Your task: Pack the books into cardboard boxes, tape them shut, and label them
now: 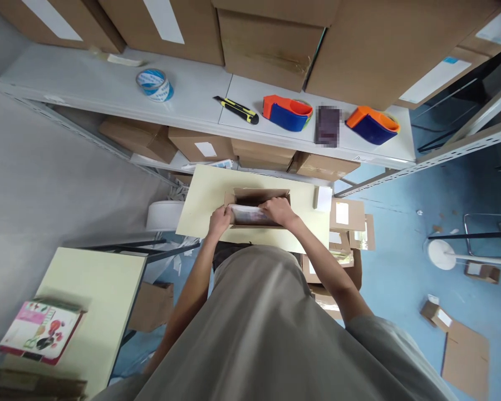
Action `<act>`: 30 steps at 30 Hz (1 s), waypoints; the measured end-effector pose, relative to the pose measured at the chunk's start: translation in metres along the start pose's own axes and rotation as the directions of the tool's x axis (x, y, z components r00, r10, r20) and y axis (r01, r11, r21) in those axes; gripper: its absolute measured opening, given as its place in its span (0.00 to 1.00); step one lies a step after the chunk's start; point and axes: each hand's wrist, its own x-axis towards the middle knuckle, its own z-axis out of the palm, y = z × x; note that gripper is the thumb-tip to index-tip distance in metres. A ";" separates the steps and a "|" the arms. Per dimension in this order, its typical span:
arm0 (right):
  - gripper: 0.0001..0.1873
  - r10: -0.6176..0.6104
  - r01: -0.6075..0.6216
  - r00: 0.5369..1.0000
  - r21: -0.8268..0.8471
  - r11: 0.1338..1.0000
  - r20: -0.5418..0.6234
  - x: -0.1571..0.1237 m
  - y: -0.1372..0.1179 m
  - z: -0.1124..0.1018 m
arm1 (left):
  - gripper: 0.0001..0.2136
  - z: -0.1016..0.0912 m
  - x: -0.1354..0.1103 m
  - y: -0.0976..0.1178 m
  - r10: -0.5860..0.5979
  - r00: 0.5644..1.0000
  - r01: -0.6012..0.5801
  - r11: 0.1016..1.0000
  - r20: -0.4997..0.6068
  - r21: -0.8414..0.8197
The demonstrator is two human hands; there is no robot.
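Note:
An open brown cardboard box (259, 197) sits on a small pale yellow table (204, 195) below me. Across the box's mouth lies a flat item in shiny clear wrap (248, 214). My left hand (219, 220) grips the wrapped item's left end, fingers curled. My right hand (279, 210) is closed over its right end at the box's rim. What lies deeper in the box is in shadow.
A white shelf (108, 83) ahead carries a tape roll (154, 84), a yellow-black utility knife (236, 109) and two orange-blue tape dispensers (288, 113). Cardboard boxes fill the shelves. A second table at left holds a colourful book (39, 329). Loose boxes lie on the blue floor (401, 278).

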 end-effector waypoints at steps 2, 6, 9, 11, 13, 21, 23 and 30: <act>0.18 0.020 -0.022 0.998 0.035 0.999 0.054 0.008 0.000 0.013 | 0.21 0.001 0.001 0.000 -0.004 1.000 0.004 1.000 0.002 -0.007; 0.20 0.117 -0.122 0.991 0.063 0.991 0.072 0.018 -0.004 0.035 | 0.20 0.001 -0.001 0.001 -0.015 1.000 0.015 1.000 -0.008 -0.007; 0.22 0.141 -0.140 0.990 0.086 0.986 -0.011 0.006 0.001 0.043 | 0.19 0.001 -0.006 0.000 -0.009 0.999 0.008 1.000 -0.048 -0.021; 0.21 0.166 -0.128 0.964 0.184 0.974 -0.207 -0.013 0.010 0.049 | 0.18 0.002 -0.013 -0.001 0.021 0.991 -0.032 0.996 -0.133 -0.082; 0.21 0.302 -0.154 0.852 0.346 0.926 -0.428 -0.036 0.022 0.057 | 0.19 0.003 -0.020 -0.001 0.072 0.968 -0.117 0.977 -0.241 -0.177; 0.44 0.153 0.070 0.940 0.611 0.788 -0.306 -0.081 0.039 0.104 | 0.38 0.005 -0.039 0.002 0.523 0.851 -0.501 0.837 0.052 -0.219; 0.40 0.136 0.062 0.940 0.549 0.834 -0.313 -0.076 0.037 0.113 | 0.38 0.005 -0.035 0.002 0.546 0.830 -0.532 0.837 0.115 -0.130; 0.34 0.483 -0.169 0.810 0.655 0.736 -0.334 -0.048 0.049 0.120 | 0.44 0.003 -0.002 0.008 0.386 0.918 -0.394 0.912 -0.092 -0.115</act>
